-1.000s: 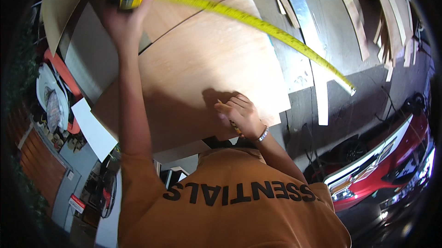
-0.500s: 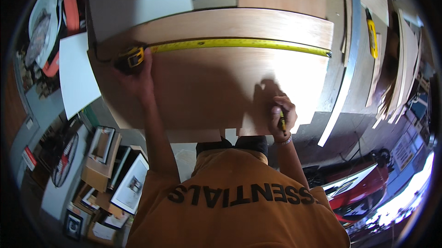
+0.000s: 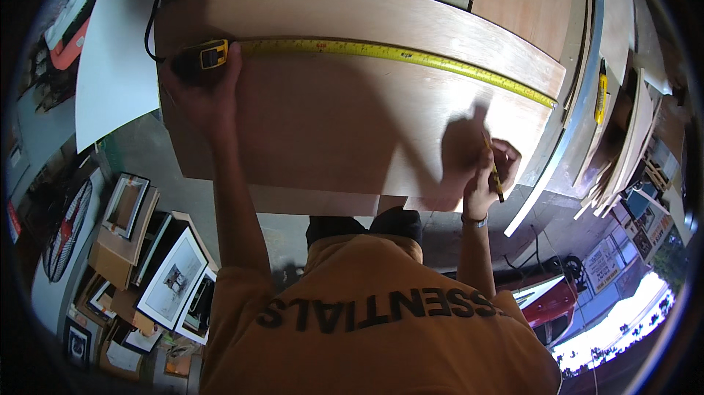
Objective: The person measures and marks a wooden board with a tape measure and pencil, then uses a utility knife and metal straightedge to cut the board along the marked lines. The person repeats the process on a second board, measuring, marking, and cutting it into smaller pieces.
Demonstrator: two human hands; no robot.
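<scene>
Our left fingers (image 3: 235, 59) grip tape-measure case (image 3: 213, 55), likely firmest hold; blade (image 3: 405, 54) rightward of them seems springy; right fingers (image 3: 506, 148) pinch pencil (image 3: 499, 184).

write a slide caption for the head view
Left hand holds a tape measure extended across a wooden board; right hand holds a pencil.

brown-orange shirt (image 3: 367, 358) | short sleeves (image 3: 238, 289) | black block lettering (image 3: 381, 308) | dark legwear (image 3: 402, 225) | silvery right-wrist band (image 3: 475, 222)

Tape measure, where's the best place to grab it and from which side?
Probably by its chunky case, from the near side, where the left hand grips it; the thin yellow blade runs out rightward across the board.
</scene>
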